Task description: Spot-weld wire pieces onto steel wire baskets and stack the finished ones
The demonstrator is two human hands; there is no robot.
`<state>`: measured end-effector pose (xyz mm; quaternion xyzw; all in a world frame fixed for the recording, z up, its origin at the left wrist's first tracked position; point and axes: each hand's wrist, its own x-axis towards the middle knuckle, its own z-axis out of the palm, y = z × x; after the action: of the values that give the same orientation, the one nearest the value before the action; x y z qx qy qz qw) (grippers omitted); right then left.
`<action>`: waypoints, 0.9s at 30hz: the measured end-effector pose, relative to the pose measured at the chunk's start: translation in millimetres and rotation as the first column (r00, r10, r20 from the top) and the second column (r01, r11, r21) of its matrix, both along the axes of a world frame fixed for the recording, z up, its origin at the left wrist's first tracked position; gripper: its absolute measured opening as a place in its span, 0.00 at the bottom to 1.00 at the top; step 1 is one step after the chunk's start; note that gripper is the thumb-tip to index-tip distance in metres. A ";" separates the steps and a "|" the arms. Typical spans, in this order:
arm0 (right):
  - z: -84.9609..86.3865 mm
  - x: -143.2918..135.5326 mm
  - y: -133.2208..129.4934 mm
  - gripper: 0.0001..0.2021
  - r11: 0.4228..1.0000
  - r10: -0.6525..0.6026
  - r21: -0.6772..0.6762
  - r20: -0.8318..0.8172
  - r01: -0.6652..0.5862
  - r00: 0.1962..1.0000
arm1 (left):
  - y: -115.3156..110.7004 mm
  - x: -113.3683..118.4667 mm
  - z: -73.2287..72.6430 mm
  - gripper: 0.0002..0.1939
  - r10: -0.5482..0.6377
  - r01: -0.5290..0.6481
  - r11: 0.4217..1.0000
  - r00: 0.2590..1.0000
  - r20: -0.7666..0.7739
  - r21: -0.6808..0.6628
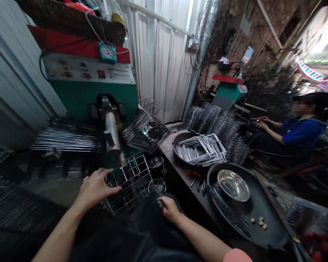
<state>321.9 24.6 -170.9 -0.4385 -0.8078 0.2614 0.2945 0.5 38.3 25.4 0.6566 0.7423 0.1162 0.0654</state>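
Note:
A wire basket [138, 171] of thin metal rods sits tilted at the tip of the green machine's metal arm [112, 133]. My left hand [95, 187] holds its left side, thumb over the wires and fingers at the upper corner. Lower and to the right, above my dark-clothed lap, my right hand [169, 209] is closed, apart from the basket. Something small and dark shows at its fingertips, too small to name. Two metal bowls, an upper bowl [155, 162] and a lower bowl [159, 185], stand just beyond the basket, partly hidden.
Wire frames [68, 136] are stacked left of the green machine [93, 87]. On the right, a round pan [177, 154] holds rectangular frames; a larger tray [270, 233] holds a steel bowl [233, 185] and thin rods. Pliers [199, 185] lie between. A person in blue [303, 129] sits far right.

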 end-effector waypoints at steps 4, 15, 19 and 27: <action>1.9 -0.6 -0.6 0.11 1.000 0.015 -0.007 0.007 -0.015 1.000 | -9.3 7.1 -0.4 0.37 0.006 -0.004 0.999 0.999 -0.051 0.040; 4.2 2.2 -2.9 0.11 1.000 0.000 0.001 0.009 0.000 1.000 | -1.7 3.4 10.8 0.38 -0.012 0.010 0.999 0.999 -0.043 -0.054; 6.3 3.3 -5.8 0.11 1.000 -0.003 -0.012 -0.026 0.003 1.000 | 1.3 -7.7 8.0 0.43 -0.041 0.042 0.997 0.999 0.021 -0.064; 106.3 -8.1 49.6 0.13 0.985 0.057 0.169 -0.125 -0.035 0.991 | 7.6 -74.6 31.7 0.40 0.157 -0.149 0.988 0.958 0.241 -0.050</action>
<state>313.8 74.2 -64.6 -0.3758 -0.8159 0.2278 0.3757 -74.1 45.9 57.0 0.5768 0.7790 0.1892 0.1572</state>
